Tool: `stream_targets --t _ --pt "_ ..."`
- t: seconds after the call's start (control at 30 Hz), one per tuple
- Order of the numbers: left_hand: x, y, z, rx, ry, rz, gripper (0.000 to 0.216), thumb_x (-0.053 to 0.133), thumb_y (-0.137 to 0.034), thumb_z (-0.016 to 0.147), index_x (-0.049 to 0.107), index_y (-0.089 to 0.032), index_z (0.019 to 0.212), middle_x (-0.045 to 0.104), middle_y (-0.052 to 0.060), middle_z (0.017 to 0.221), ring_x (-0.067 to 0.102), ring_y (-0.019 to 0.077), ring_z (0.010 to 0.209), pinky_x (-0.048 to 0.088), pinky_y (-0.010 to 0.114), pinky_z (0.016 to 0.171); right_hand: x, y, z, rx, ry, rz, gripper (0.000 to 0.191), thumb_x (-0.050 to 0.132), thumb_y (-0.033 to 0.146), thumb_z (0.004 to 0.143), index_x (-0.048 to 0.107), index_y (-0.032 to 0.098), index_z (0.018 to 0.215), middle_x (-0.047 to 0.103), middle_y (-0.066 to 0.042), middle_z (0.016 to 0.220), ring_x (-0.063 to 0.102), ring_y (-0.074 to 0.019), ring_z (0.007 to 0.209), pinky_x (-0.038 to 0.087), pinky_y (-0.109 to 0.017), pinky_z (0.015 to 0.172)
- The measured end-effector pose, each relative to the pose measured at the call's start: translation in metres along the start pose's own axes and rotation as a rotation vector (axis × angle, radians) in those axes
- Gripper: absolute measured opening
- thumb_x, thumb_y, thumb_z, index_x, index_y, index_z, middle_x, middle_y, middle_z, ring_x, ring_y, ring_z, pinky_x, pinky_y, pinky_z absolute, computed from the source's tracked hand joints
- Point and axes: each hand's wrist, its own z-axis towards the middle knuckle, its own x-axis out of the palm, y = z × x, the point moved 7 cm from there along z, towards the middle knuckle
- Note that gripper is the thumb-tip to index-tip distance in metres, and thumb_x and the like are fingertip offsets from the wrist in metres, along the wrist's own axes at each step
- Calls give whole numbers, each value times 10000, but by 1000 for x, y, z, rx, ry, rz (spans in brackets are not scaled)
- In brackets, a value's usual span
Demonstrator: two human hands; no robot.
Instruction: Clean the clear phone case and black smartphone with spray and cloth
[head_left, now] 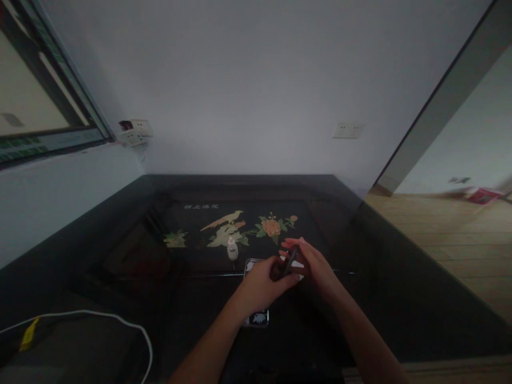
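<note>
Close together over the dark tabletop, my two hands meet around a dark, slim, bar-like object (290,261). My left hand (260,282) is closed on its lower part, thumb stretched to the right. My right hand (318,266) curves around the far side, fingertips by the object's upper end. A white piece (297,264), perhaps paper or cloth, shows between the bar and my right fingers; its kind is unclear. Under my left hand lies a clear-edged case (259,319) with a black and white pattern, partly hidden. A small white-capped bottle (232,249) stands just left of it.
The black tabletop (180,298) bears a bird-and-flower picture (271,228). A white cable (100,312) with a yellow tag (29,334) curves at lower left. Sockets (348,130) sit on the wall behind; a window (44,80) is at left.
</note>
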Motion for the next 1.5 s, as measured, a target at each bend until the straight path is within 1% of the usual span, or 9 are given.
stream_targets --t 0.17,0.33,0.43,0.53,0.7,0.93,1.17,1.4,1.5 --pt "-5 -6 -4 48 -140 273 419 689 -567 821 650 -225 1060 722 57 955 664 233 833 441 308 686 2 20 -19 -98 -139 -396 519 624 662 885 702 229 1161 743 -88 1130 686 -302 1088 585 -395 828" --pt "-6 -8 -8 68 -273 417 499 700 -616 791 597 -222 1080 702 104 1022 680 316 918 487 402 777 -5 21 -10 -146 -170 -563 333 736 475 847 730 226 1069 752 -69 851 702 -253 770 557 -357 654" --pt "-1 -4 -7 96 -241 332 707 725 -669 755 554 -221 1276 663 145 1219 656 357 1088 499 470 909 -15 15 1 -85 -108 -576 286 722 432 855 737 217 1044 711 -45 751 657 -215 652 512 -312 527" --pt "5 2 -7 124 -135 246 1122 816 -702 631 363 -199 1526 469 203 1514 488 401 1366 415 530 1102 -21 6 7 1 5 -504 329 723 457 856 712 226 1090 697 -29 766 641 -192 631 488 -266 462" --pt "8 15 -14 146 -21 329 1472 922 -642 460 158 -182 1630 331 219 1594 308 426 1480 340 575 1178 -24 -13 10 65 151 -429 380 734 510 852 642 234 1096 695 -6 795 644 -157 638 502 -222 476" --pt "3 11 -24 233 -66 481 1413 963 -442 482 151 -301 1630 225 136 1659 220 412 1509 244 635 1207 -16 -29 14 70 233 -429 402 714 541 866 614 233 1104 624 41 709 589 -127 575 478 -196 453" --pt "10 -1 -29 294 32 496 1352 941 -491 498 193 -337 1614 215 120 1669 191 433 1520 189 674 1209 -14 -20 18 -117 165 -616 303 676 488 893 712 212 1013 703 -41 941 590 -150 666 449 -210 469" --pt "13 1 -29 348 31 503 1232 931 -425 538 273 -354 1577 268 107 1645 202 429 1519 191 660 1211 -11 -21 20 -227 203 -644 253 671 409 896 750 218 1041 743 -72 1047 677 -257 998 533 -388 899" --pt "12 4 -28 331 22 512 1257 948 -450 492 302 -340 1564 295 115 1626 215 433 1509 197 655 1212 -10 -20 18 -279 148 -720 228 637 397 922 741 237 1047 739 -72 1061 679 -251 995 524 -384 900"
